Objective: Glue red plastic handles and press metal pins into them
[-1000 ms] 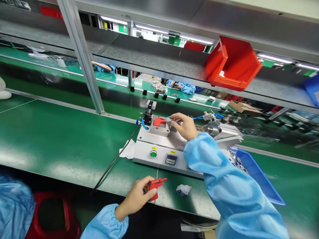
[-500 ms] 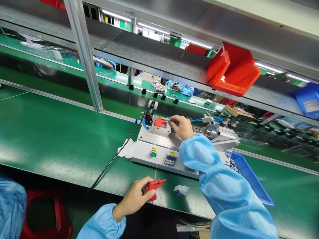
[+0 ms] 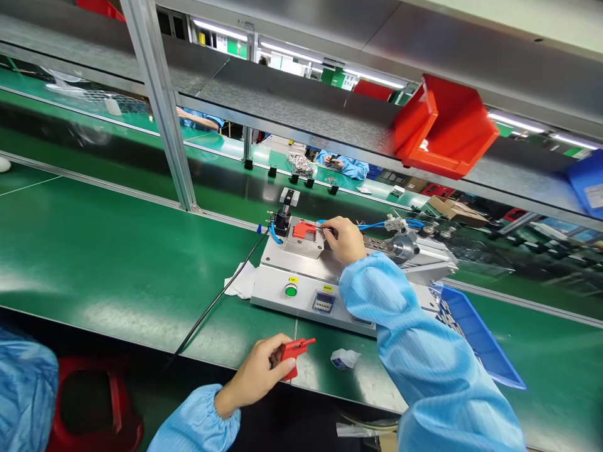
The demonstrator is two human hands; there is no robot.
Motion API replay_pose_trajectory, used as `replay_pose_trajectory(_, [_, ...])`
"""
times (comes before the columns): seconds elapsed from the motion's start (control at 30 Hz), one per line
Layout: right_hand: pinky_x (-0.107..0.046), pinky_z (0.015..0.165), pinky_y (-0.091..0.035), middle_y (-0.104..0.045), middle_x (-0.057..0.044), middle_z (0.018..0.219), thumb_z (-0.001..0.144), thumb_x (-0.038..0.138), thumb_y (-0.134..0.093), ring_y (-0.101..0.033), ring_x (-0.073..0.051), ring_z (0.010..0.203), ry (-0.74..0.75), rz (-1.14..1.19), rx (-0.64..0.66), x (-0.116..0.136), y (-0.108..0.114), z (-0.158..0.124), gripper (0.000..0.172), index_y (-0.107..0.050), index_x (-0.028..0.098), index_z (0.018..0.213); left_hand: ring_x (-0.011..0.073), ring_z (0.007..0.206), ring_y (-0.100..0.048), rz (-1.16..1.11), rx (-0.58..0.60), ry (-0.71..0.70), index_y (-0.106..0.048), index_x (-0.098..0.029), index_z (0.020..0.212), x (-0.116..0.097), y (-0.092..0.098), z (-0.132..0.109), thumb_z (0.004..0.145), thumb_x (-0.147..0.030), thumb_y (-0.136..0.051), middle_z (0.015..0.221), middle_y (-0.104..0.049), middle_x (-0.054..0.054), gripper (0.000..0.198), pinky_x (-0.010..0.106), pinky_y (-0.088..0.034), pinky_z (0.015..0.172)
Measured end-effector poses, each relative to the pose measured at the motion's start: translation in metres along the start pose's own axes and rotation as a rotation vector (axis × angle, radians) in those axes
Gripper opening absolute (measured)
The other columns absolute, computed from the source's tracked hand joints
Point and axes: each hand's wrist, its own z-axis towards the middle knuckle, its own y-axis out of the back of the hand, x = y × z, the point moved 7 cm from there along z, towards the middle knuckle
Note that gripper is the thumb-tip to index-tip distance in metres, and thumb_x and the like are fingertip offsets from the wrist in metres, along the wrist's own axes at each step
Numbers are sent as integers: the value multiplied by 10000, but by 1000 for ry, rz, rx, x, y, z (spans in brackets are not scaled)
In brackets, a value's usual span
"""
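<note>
— Nearest, at six o'clock?
— A small red plastic clip [image 3: 293, 351] is pinched by curled fingers of the left hand [image 3: 257, 376].
— At twelve?
— A second red clip [image 3: 304, 230] is seated in the grey metal fixture [image 3: 304, 246], seemingly for steadiness. Fingertips of the right hand [image 3: 346, 240] are pressed together just beside it.

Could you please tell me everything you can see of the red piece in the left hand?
The red piece looks like moulded plastic, blocky, with a thin prong sticking out to the right. The left hand grips its body, holding it over the near edge of the green bench. Only the hand seems to touch it.
</note>
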Motion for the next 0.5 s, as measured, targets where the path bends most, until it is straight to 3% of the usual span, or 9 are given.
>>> replay_pose_trajectory(0.5, [-434,894,-509,-731,-110,1032,960,183,-553,-643,-313,1005,-25,-55,14,3,-1,-1,234,-770,221,1039,168,726,-544,133,-11,-17,-714,-199,1026,-4,0,-6,939,-366,-618,832,-638,15,211,270,-435,677])
